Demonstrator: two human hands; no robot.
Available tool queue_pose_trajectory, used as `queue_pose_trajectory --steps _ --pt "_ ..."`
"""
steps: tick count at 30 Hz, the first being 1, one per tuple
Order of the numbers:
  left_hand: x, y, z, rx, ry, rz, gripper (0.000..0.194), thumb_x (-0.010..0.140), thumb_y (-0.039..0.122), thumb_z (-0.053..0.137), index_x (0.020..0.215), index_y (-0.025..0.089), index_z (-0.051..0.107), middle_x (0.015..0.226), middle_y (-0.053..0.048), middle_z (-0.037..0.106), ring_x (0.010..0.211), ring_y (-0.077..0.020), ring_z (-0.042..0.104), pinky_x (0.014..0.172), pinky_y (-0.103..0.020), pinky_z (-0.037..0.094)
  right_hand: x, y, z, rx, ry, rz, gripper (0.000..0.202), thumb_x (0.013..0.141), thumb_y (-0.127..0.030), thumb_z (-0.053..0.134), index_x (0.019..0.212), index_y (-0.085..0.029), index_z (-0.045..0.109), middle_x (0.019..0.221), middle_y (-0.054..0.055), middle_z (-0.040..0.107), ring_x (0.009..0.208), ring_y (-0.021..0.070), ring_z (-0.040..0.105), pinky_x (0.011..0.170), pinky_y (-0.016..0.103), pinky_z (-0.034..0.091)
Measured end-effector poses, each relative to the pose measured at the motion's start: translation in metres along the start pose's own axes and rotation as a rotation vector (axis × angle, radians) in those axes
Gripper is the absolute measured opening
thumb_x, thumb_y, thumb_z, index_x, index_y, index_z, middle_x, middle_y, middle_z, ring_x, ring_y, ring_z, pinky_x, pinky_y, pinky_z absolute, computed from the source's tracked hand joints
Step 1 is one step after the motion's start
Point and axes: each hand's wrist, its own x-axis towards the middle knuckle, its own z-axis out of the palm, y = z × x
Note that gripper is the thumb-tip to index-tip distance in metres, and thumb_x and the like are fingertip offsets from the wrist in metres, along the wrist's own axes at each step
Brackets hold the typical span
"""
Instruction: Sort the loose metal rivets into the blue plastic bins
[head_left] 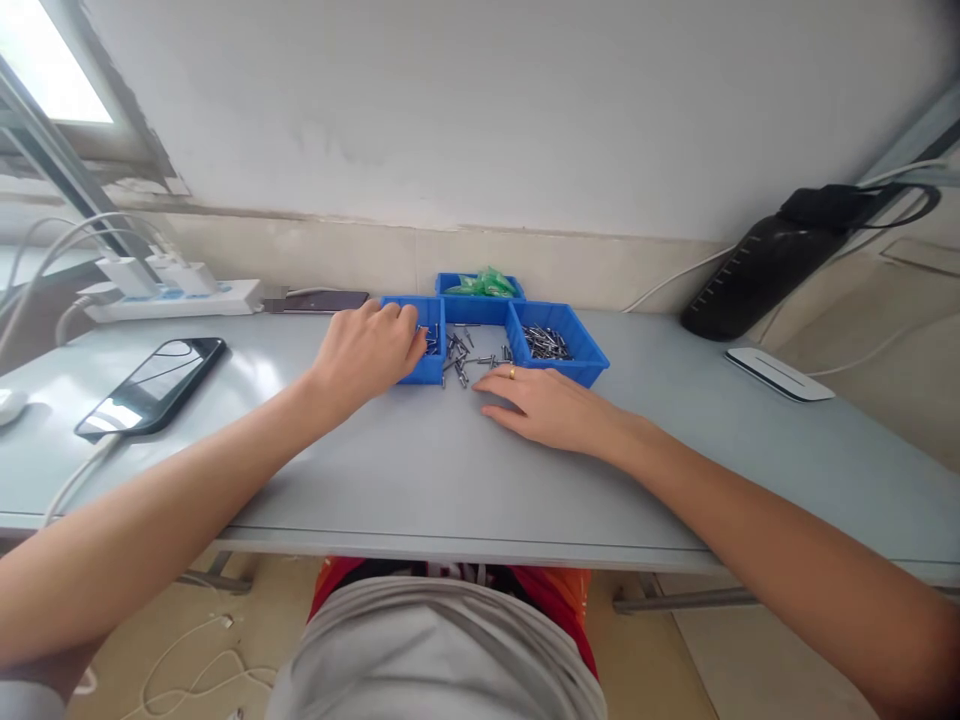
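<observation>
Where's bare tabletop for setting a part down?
Free: table front-middle, between left forearm and right forearm; also between right bin and white pad. Crowded: between left bin and right bin: loose fasteners, right hand at the front. Far left: phone, power strip.

site: workshop, likely | grey bench [450, 490] against scuffed wall [480, 120] | blue parts bins [577, 374] | small metal fasteners [549, 344] | loaded power strip [232, 297]

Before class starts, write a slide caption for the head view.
Left hand over the left blue bin, right hand beside loose metal pieces on a grey table.
</observation>
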Motion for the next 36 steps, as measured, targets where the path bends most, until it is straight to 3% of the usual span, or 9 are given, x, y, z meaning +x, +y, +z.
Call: queue_pose_trajectory --steps 5,9,13,17,24,36 --pt "-0.004 0.011 -0.008 -0.105 0.059 0.166 0.034 0.093 0.029 0.034 0.078 0.015 0.061 0.066 -0.007 0.062 0.068 -0.0219 0.061 0.047 -0.025 0.03 0.003 -0.004 0.005 -0.075 -0.043 -0.037 0.045 0.095 -0.042 0.033 0.136 -0.026 0.046 0.147 0.006 0.041 0.106 0.0238 0.062 0.079 0.037 0.052" --pt "-0.012 0.022 -0.011 -0.195 -0.016 0.39 0.032 0.094 0.031 0.035 0.078 0.017 0.06 0.064 -0.004 0.062 0.061 -0.0185 0.061 0.047 -0.024 0.031 0.005 -0.006 0.006 -0.064 -0.052 -0.049 0.044 0.096 -0.042 0.03 0.132 -0.025 0.049 0.141 0.007 0.048 0.096 0.0223 0.066 0.073 0.036 0.052" --pt "-0.016 0.027 -0.005 -0.263 -0.175 0.492 0.031 0.094 0.033 0.033 0.083 0.018 0.058 0.067 -0.004 0.064 0.056 -0.0167 0.06 0.047 -0.024 0.034 0.005 -0.004 0.005 0.001 -0.031 -0.054 0.037 0.096 -0.036 0.034 0.12 -0.021 0.057 0.129 0.007 0.057 0.098 0.0209 0.064 0.073 0.033 0.05" --pt "-0.018 0.029 0.0 -0.341 -0.295 0.455 0.028 0.094 0.033 0.035 0.086 0.017 0.057 0.065 -0.005 0.064 0.054 -0.018 0.06 0.049 -0.025 0.038 0.004 0.0 0.004 0.023 -0.009 -0.06 0.031 0.095 -0.031 0.037 0.111 -0.019 0.06 0.116 0.008 0.062 0.096 0.0192 0.062 0.074 0.03 0.046" --pt "-0.018 0.031 -0.002 -0.353 -0.363 0.371 0.03 0.095 0.038 0.031 0.105 0.018 0.05 0.067 -0.005 0.065 0.057 -0.0222 0.063 0.048 -0.026 0.039 0.005 0.0 0.001 0.087 0.003 -0.016 0.015 0.091 -0.02 0.04 0.09 -0.02 0.055 0.092 0.004 0.063 0.076 0.0149 0.058 0.067 0.026 0.04" --pt "-0.018 0.031 0.005 -0.382 -0.347 0.406 0.028 0.096 0.032 0.029 0.097 0.018 0.053 0.072 -0.005 0.066 0.061 -0.0207 0.064 0.05 -0.026 0.04 0.002 -0.001 0.0 0.148 0.013 -0.05 0.011 0.087 -0.016 0.042 0.091 -0.02 0.052 0.089 0.002 0.061 0.07 0.0138 0.055 0.063 0.026 0.039"
